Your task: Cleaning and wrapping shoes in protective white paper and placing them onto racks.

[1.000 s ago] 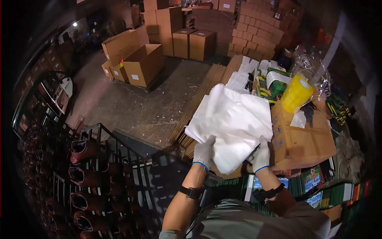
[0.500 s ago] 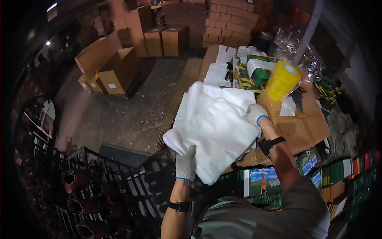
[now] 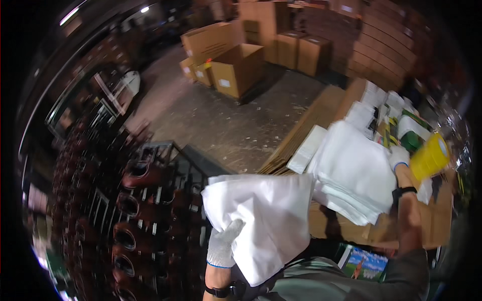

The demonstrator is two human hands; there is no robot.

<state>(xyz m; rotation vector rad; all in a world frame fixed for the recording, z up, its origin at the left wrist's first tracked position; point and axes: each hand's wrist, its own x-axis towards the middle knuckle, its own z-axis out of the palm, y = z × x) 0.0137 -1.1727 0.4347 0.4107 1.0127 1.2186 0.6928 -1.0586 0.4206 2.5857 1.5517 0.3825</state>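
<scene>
My left hand [image 3: 228, 243], in a white knit glove with a blue cuff, grips a white cloth-like sheet [image 3: 271, 215], thumb on top and fingers hidden underneath. The sheet hangs in front of me, left of a stack of similar white sheets [image 3: 354, 170] on the cardboard-covered table. At the stack's right edge is my right hand [image 3: 399, 156], gloved the same way; its fingers are too small and blurred to read. Just right of it stand yellow tape rolls [image 3: 429, 156] stuck together in a column.
To my left is a dark rack [image 3: 173, 150] with many reddish-brown boot-like items [image 3: 128, 205]. Open cardboard boxes [image 3: 236, 70] stand on the floor ahead, with stacked cartons [image 3: 384, 45] at far right. Printed packages [image 3: 411, 131] and crumpled clear plastic [image 3: 454, 130] lie beyond the tape.
My left hand has drawn the top white sheet leftward off the stack, uncovering those below. My view has swung left, so the table sits further right.
</scene>
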